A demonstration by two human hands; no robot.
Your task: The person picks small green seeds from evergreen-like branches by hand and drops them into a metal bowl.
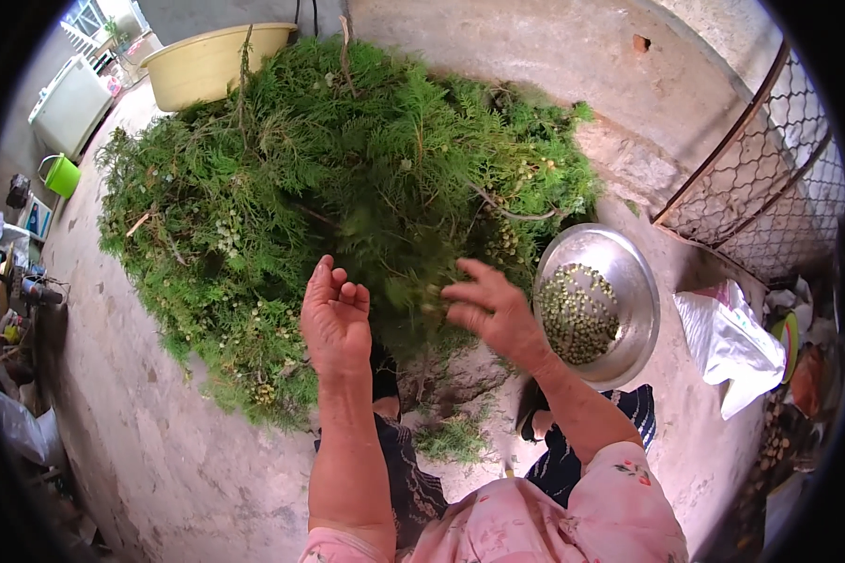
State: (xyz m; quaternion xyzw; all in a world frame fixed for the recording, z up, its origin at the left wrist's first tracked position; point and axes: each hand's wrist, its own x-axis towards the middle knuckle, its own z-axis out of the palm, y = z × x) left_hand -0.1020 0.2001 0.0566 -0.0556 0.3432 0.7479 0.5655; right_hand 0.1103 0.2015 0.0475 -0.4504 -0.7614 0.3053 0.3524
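A big heap of green conifer branches point(244, 178) with small pale green seed cones spreads in front of me. My left hand point(336, 319) is raised at its near edge, palm turned up and fingers loosely bent, with nothing visible in the palm. To its right, my right hand point(491, 305) reaches in with its fingers apart. Between the two hands a green sprig point(399, 277) is smeared by motion; neither hand visibly grips it. Beside my right hand, a shiny metal basin point(640, 328) contains many small round green cones point(577, 314).
A yellow plastic tub point(192, 70) stands behind the heap, and a green bucket point(61, 175) sits far left. On the right are a wire mesh panel point(770, 178) and a white sack point(732, 342). Fallen green bits point(451, 439) lie between my feet.
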